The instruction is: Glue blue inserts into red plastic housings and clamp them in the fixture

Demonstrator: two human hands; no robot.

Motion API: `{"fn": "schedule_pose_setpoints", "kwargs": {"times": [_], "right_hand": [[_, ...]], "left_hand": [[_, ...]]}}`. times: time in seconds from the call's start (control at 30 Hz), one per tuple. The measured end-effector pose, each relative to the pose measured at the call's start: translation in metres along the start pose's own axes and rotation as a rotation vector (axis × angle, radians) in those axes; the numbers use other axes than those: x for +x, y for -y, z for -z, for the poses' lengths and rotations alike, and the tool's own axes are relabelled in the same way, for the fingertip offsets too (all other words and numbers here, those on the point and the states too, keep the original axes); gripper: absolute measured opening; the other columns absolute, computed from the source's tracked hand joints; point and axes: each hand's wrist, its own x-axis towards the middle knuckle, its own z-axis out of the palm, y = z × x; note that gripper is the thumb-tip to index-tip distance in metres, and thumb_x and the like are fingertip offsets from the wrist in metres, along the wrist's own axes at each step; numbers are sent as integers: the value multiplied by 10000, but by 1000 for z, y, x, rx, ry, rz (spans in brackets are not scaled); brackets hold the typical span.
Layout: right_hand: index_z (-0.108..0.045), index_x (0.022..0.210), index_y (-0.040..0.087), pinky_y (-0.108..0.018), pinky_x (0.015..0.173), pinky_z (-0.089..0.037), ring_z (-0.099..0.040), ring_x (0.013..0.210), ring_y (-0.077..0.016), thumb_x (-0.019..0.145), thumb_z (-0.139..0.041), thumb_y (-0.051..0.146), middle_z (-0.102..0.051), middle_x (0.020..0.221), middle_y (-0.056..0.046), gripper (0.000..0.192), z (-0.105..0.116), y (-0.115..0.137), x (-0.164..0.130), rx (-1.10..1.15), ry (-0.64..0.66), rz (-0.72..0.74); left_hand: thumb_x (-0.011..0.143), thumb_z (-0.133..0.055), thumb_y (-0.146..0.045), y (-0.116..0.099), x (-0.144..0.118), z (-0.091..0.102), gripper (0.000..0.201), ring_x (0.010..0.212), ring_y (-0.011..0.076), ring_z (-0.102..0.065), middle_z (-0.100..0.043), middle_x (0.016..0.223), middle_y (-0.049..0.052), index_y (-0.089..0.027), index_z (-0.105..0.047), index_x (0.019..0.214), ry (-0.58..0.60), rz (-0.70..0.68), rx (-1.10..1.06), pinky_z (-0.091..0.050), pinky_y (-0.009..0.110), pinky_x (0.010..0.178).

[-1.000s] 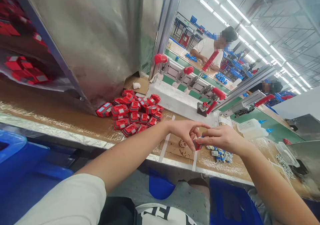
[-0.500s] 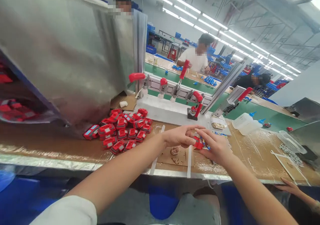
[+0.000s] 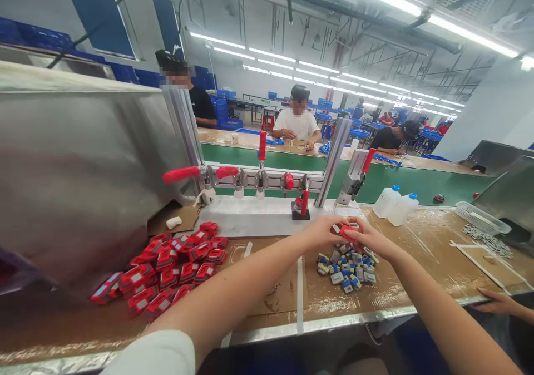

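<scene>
Between the fingers of both hands, above the bench, is a small red plastic part (image 3: 347,231). My left hand (image 3: 326,232) is closed on its left side, while my right hand (image 3: 366,236) grips it from the right. The fingers cover much of the part. Just below the hands lies a pile of small grey, blue and yellow blocks (image 3: 348,269). A larger heap of red and grey plastic housings (image 3: 169,272) sits on the bench to the left of my left forearm.
Behind the hands stands a metal frame with red-handled toggle clamps (image 3: 261,177). Two white bottles with blue caps (image 3: 394,205) are at right, near a clear plastic basket (image 3: 481,219). Another person's hand (image 3: 494,301) rests at the front edge. Co-workers (image 3: 295,122) sit across the green conveyor (image 3: 425,187).
My view has tilted up and shifted. Both hands still hold the red part and have moved farther back, so the block pile beneath them now shows.
</scene>
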Motion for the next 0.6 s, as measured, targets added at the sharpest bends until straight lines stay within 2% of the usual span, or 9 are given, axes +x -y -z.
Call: {"fn": "schedule_pose_setpoints", "kwargs": {"times": [0.1, 0.2, 0.27, 0.37, 0.43, 0.5, 0.6], "right_hand": [[-501, 1270, 214, -224, 455, -350, -514, 464, -105, 849, -658, 712, -687, 712, 17, 671, 18, 0, 10, -1, -1, -52], [-583, 1194, 210, -223, 446, -329, -494, 457, -105, 804, -665, 757, -681, 674, 14, 677, 31, -4, 21, -26, -62, -95], [-650, 1060, 198, -238, 447, -353, -518, 465, -125, 736, -724, 756, -683, 651, -4, 649, 41, -7, 31, -102, -201, -103], [-659, 887, 180, -293, 508, -432, -600, 574, -190, 695, -749, 729, -703, 695, -67, 589, 59, -6, 46, -185, -541, -32], [-647, 931, 170, -338, 630, -492, -657, 780, -244, 769, -657, 721, -736, 889, -139, 574, 74, 5, 58, -181, -740, 74], [-640, 1064, 155, -376, 789, -512, -644, 1002, -275, 849, -542, 685, -709, 1142, -188, 581, 88, 25, 72, -170, -903, 204], [-599, 1289, 173, -393, 904, -496, -623, 1071, -260, 866, -551, 599, -659, 1320, -158, 602, 104, 63, 93, -159, -981, 363]], "left_hand": [[727, -860, -396, 14, 32, -10, 504, 653, 114, -626, -746, 1062, 38, -217, -719, 1176, -20, 67, -77, -493, 229, 604], [712, -872, -390, 24, 55, -14, 517, 631, 105, -623, -747, 1028, 31, -226, -728, 1180, -36, 75, -94, -492, 216, 586], [702, -885, -389, 29, 68, -17, 526, 606, 110, -620, -750, 965, 25, -230, -735, 1180, -60, 149, -82, -486, 215, 560], [699, -895, -354, 38, 89, -20, 539, 603, 123, -609, -736, 864, 36, -186, -734, 1185, -184, 280, -31, -466, 214, 545], [694, -903, -311, 45, 104, -22, 529, 675, 142, -627, -727, 854, 57, -146, -735, 1168, -291, 336, 10, -474, 217, 591], [700, -902, -280, 52, 120, -23, 506, 741, 159, -643, -725, 875, 76, -129, -737, 1153, -372, 383, 36, -487, 226, 639], [730, -888, -271, 62, 139, -26, 500, 738, 148, -652, -732, 929, 83, -144, -723, 1184, -410, 411, 33, -501, 225, 648]]}}
